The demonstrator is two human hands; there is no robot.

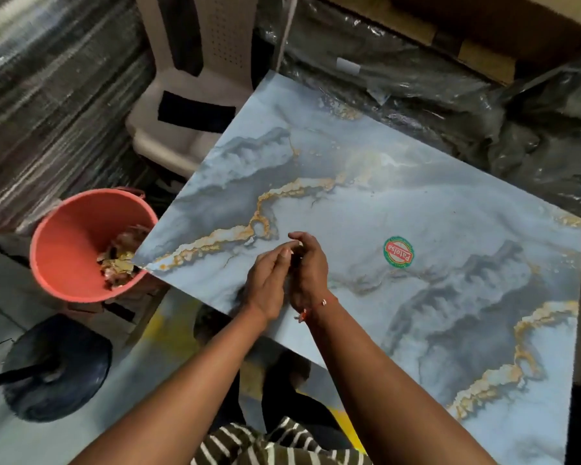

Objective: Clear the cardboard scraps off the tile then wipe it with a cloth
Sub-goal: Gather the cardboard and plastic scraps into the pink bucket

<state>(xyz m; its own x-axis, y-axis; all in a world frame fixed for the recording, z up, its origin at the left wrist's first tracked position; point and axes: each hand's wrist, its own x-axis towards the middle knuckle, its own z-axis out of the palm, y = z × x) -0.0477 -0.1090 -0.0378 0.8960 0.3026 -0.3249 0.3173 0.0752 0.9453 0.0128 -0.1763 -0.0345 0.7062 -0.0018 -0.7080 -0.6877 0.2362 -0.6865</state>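
A large blue-grey marbled tile (416, 203) with gold veins lies flat in front of me, a round green and red sticker (398, 252) on it. Both hands meet above its near-left part. My right hand (307, 273) is curled, and a small pale cardboard scrap (299, 244) shows at its fingertips. My left hand (265, 283) is stretched out flat with its fingers laid against the right hand. An orange bucket (67, 236) beside the tile's left corner holds cardboard scraps (119, 260). No cloth is in view.
A beige plastic chair (188, 105) stands behind the tile's far-left edge. Plastic-wrapped stacks (416, 78) lie along the far side, with a cardboard box (483, 25) above. A dark round stand base (57, 367) sits on the floor at lower left.
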